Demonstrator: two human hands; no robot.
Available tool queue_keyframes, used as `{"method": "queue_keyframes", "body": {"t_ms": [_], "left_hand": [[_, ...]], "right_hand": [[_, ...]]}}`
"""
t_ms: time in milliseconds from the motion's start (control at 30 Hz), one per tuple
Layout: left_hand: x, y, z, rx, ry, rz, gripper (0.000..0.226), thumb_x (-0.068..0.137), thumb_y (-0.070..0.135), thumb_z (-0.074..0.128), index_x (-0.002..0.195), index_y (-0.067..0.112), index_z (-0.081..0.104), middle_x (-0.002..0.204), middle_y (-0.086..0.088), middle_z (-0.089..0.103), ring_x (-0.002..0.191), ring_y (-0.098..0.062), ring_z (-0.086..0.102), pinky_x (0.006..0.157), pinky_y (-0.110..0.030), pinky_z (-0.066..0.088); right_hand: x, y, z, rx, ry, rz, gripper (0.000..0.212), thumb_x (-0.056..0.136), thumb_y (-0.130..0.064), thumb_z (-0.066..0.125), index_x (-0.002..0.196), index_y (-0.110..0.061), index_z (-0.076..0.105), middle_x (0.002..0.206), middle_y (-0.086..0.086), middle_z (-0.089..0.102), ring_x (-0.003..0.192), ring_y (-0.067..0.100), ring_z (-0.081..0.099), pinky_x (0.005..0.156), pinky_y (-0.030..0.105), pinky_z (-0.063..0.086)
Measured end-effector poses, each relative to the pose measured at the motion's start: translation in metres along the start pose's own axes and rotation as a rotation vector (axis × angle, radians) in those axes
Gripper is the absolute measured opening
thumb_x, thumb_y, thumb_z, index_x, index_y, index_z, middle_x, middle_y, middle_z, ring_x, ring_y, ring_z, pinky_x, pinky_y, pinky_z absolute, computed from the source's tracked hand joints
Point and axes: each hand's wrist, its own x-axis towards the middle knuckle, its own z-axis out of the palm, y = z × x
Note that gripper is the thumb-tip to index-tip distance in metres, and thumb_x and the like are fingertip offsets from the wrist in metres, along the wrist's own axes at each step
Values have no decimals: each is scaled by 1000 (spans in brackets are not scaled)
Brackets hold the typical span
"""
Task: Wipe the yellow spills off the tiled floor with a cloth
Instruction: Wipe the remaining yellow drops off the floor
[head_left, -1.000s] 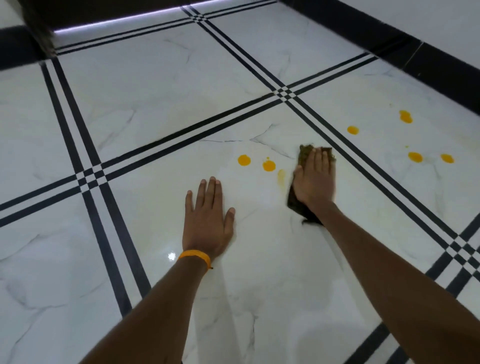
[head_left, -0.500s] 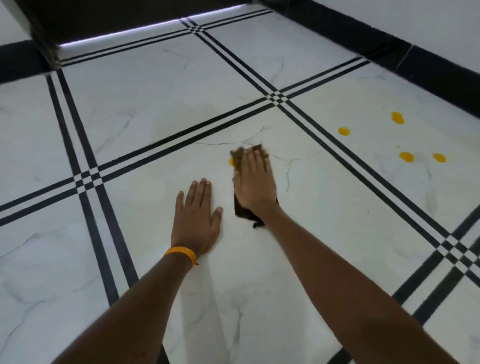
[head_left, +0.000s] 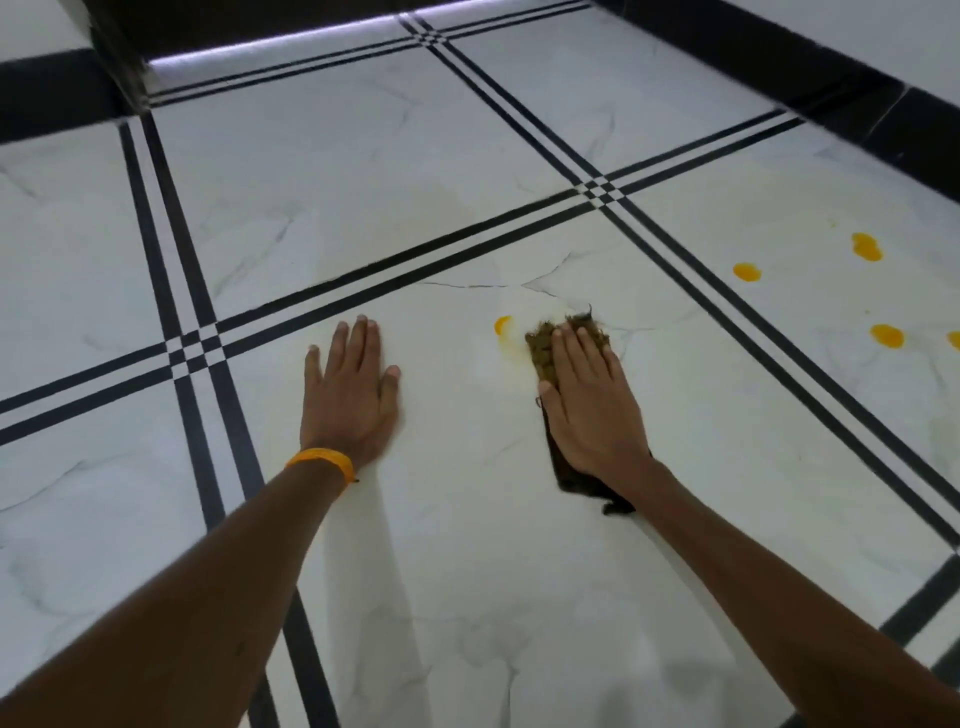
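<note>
Right hand (head_left: 587, 410) presses the cloth (head_left: 540, 351) with fingers (head_left: 565, 358) straight, left hand (head_left: 348, 395) flat on the floor (head_left: 311, 182); recommend a firm leftward pass over the adjacent yellow spot (head_left: 503, 325).

Soft even light; floor (head_left: 467, 519) glossy; light strip (head_left: 291, 39) glare top; slight blur.
</note>
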Motion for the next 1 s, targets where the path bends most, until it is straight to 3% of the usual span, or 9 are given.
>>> {"method": "queue_keyframes", "body": {"t_ms": [67,233,300,367,467,667,800,900,1000], "left_hand": [[-2,-2,2,7,-13,-7,63,104,39,18,160,12,7,168,-4,7,156,-22,1,125,-52,4],[2,-5,5,15,-24,-6,67,100,43,12,160,13,6,168,-3,6,156,-21,1,125,-51,4],[4,-7,6,12,-29,-8,67,100,43,12,160,13,6,168,-3,7,156,-21,2,125,-51,4],[3,-6,5,18,-19,-3,66,101,42,12,160,13,7,168,-4,8,156,-22,3,125,-51,5],[4,-4,5,18,-11,3,62,104,38,17,160,12,7,168,-5,9,155,-23,3,125,-52,6],[3,-7,6,-3,-15,-9,61,105,34,23,160,12,8,168,-5,9,155,-23,3,125,-52,5],[3,-7,4,11,-15,-5,61,105,34,20,160,13,6,168,-4,8,156,-22,3,125,-51,5],[3,-6,4,0,-18,-5,61,105,35,20,160,13,6,168,-4,7,156,-22,2,125,-51,5],[4,-3,3,-23,-22,-19,61,105,34,22,160,13,7,168,-3,8,156,-22,2,125,-51,3]], "right_hand": [[4,6,1,-11,-38,-8,69,102,-41,15,159,-3,24,166,12,25,155,28,21,126,46,17],[135,-17,-2,-1,-1,320,67,105,-39,18,160,-2,13,169,17,16,157,31,12,128,47,6],[142,-61,7,-4,19,254,65,106,-37,22,160,-1,16,168,17,20,156,31,14,128,47,8],[101,-95,14,-16,-16,-13,64,105,-37,19,160,-3,20,167,14,23,156,29,16,127,46,10],[26,-71,11,37,-82,-244,67,103,-41,15,161,-8,22,168,8,21,157,23,14,127,45,12],[113,-20,2,-28,-18,184,67,104,-41,15,161,-4,13,169,15,16,157,29,11,128,47,9],[97,-91,9,-45,-26,-121,65,104,-39,18,160,-5,19,168,14,22,157,28,14,127,46,10],[13,-73,7,-15,-81,-371,65,104,-40,19,161,-10,21,169,6,19,157,22,13,128,41,8],[30,-2,-3,-8,7,-126,68,102,-41,19,159,-4,26,166,14,26,155,30,20,127,42,11]]}}
